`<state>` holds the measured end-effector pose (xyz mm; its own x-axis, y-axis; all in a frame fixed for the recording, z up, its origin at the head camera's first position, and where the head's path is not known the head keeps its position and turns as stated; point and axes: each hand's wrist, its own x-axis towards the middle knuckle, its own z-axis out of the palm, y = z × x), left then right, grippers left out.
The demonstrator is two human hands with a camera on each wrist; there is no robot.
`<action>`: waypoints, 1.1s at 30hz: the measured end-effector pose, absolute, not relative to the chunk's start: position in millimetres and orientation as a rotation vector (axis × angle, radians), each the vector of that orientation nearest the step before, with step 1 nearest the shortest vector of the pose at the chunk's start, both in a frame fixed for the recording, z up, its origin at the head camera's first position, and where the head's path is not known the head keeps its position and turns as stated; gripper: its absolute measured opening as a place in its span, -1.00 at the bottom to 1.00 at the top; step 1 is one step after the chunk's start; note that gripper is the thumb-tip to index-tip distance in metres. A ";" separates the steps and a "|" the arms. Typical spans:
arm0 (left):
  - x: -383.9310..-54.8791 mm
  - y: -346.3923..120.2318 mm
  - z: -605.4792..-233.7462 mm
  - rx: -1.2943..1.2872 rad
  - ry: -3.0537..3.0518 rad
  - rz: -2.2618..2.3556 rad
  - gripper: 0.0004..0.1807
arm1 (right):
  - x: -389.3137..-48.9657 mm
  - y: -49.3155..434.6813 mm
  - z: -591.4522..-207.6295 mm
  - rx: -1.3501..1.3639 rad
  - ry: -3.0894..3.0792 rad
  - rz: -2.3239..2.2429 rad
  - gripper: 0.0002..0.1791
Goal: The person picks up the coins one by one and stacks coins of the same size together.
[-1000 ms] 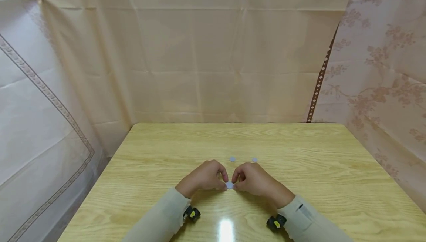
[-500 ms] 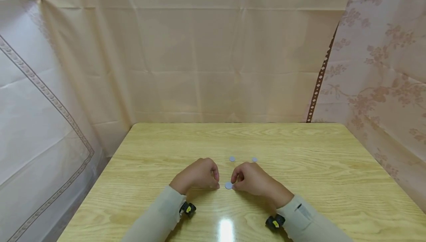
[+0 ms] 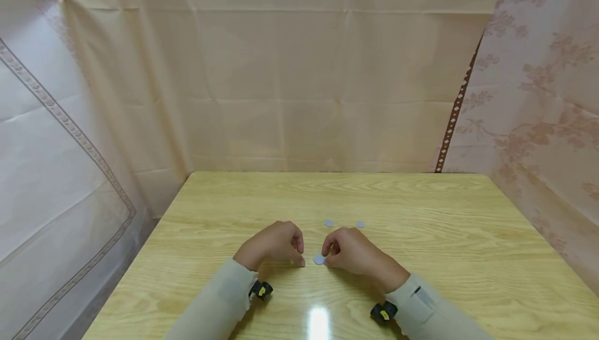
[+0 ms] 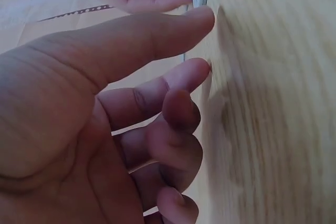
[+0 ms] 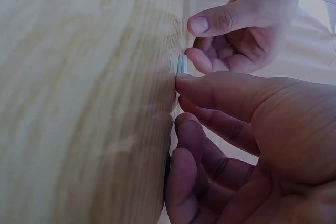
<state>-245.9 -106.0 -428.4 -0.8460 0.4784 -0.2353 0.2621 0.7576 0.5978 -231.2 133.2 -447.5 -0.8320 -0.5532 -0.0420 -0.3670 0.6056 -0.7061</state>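
Observation:
A small pale grey disc (image 3: 319, 260), coin-like, lies flat on the wooden table. Seen edge-on in the right wrist view, this disc (image 5: 181, 64) shows thin layers, so it may be a low stack. My right hand (image 3: 352, 252) holds its right edge with thumb and index finger. My left hand (image 3: 277, 245) is apart from the disc, a short way to its left. In the left wrist view its thumb (image 4: 194, 22) and index finger are separated with nothing between them, and the other fingers curl loosely.
Two more pale discs lie beyond the hands, one left (image 3: 329, 223) and one right (image 3: 360, 224). The wooden table (image 3: 224, 199) ends at a beige curtain (image 3: 262, 95). Patterned cloth (image 3: 543, 121) hangs at the right side. A bright reflection shows near the front.
My left hand has let go of the disc's left side and drawn back to the left. My right hand has stayed at the disc, which lies nearly where it was.

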 end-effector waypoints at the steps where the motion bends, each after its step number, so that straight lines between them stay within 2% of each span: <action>1: -244.7 -105.6 -428.7 0.565 2.579 0.808 -0.76 | -231.2 132.5 -447.4 -0.756 2.583 -1.041 -0.93; 33: -241.7 -116.2 -433.9 0.602 2.658 0.842 -0.76 | -244.1 88.3 -447.5 -0.841 2.641 -0.948 -0.86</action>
